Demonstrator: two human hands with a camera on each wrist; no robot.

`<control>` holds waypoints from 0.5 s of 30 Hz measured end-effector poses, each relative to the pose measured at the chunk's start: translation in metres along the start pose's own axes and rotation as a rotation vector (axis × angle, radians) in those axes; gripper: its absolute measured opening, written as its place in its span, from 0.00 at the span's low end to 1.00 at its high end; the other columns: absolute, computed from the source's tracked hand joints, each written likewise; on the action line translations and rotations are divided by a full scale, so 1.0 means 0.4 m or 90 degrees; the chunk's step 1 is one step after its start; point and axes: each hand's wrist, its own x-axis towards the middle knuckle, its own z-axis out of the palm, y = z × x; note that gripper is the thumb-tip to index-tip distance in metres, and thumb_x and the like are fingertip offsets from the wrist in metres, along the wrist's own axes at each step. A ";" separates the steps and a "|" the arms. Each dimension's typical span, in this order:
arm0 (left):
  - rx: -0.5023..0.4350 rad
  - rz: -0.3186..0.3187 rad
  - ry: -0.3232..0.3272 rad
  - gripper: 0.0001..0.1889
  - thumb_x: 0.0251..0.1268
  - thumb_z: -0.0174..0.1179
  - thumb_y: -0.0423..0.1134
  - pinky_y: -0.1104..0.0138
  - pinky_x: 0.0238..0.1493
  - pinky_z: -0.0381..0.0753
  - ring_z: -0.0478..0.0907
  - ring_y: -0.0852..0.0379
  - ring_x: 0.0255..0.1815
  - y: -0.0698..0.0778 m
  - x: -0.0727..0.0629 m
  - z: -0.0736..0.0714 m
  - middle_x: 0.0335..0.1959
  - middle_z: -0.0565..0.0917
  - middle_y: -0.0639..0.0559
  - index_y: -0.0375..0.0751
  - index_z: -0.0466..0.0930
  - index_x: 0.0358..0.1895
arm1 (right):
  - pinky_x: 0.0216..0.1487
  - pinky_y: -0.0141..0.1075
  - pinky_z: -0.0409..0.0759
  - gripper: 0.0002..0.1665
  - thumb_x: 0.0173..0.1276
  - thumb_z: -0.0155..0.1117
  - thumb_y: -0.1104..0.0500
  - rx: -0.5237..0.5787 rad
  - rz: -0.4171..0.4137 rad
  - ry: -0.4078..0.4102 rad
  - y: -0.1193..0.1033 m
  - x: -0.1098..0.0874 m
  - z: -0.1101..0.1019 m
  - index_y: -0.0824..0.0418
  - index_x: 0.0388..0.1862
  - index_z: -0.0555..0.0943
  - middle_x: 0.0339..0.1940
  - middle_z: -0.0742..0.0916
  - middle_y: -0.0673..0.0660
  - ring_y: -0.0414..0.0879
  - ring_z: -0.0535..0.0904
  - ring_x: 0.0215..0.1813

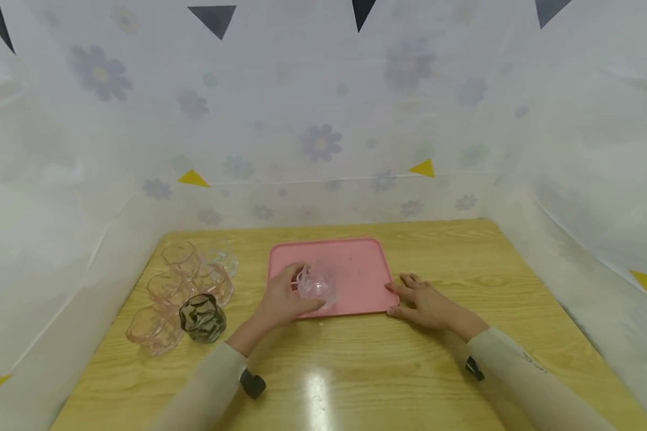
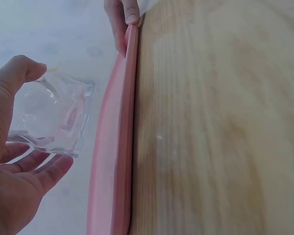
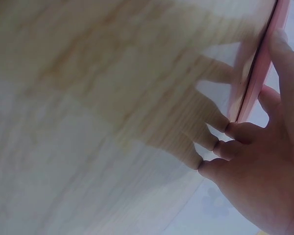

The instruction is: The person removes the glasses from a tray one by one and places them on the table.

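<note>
My left hand grips a clear glass cup above the left half of a pink tray. In the left wrist view the thumb and fingers lie on opposite sides of the cup, and a gap shows between it and the tray. At the tray's right edge, near the front corner, rests my right hand. Its thumb and a finger touch the rim, while the other fingertips are on the table in the right wrist view, where the hand shows from the palm side.
Left of the tray stand several wavy glass cups: a dark grey one in front, pinkish ones such as the front-left cup, and a clear one at the back. Floral curtains enclose the wooden table behind and at both sides.
</note>
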 end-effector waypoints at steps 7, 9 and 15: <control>0.018 -0.031 0.014 0.46 0.54 0.81 0.49 0.45 0.63 0.84 0.78 0.39 0.68 -0.027 -0.087 -0.068 0.70 0.79 0.38 0.37 0.70 0.75 | 0.77 0.78 0.50 0.44 0.79 0.58 0.34 -0.006 -0.004 -0.002 0.003 0.002 -0.001 0.56 0.84 0.66 0.84 0.61 0.76 0.77 0.50 0.84; 0.023 -0.044 0.018 0.47 0.54 0.81 0.49 0.45 0.63 0.85 0.79 0.38 0.68 -0.036 -0.110 -0.085 0.71 0.78 0.36 0.35 0.69 0.76 | 0.77 0.78 0.49 0.44 0.79 0.58 0.34 -0.004 -0.002 -0.002 0.003 0.001 -0.002 0.56 0.84 0.66 0.84 0.61 0.75 0.77 0.50 0.84; 0.028 -0.071 0.046 0.47 0.51 0.83 0.46 0.43 0.64 0.84 0.80 0.38 0.67 -0.051 -0.175 -0.126 0.68 0.81 0.37 0.34 0.71 0.73 | 0.78 0.78 0.50 0.44 0.79 0.58 0.34 -0.005 -0.003 -0.003 0.003 0.000 -0.003 0.57 0.83 0.66 0.84 0.61 0.76 0.77 0.50 0.84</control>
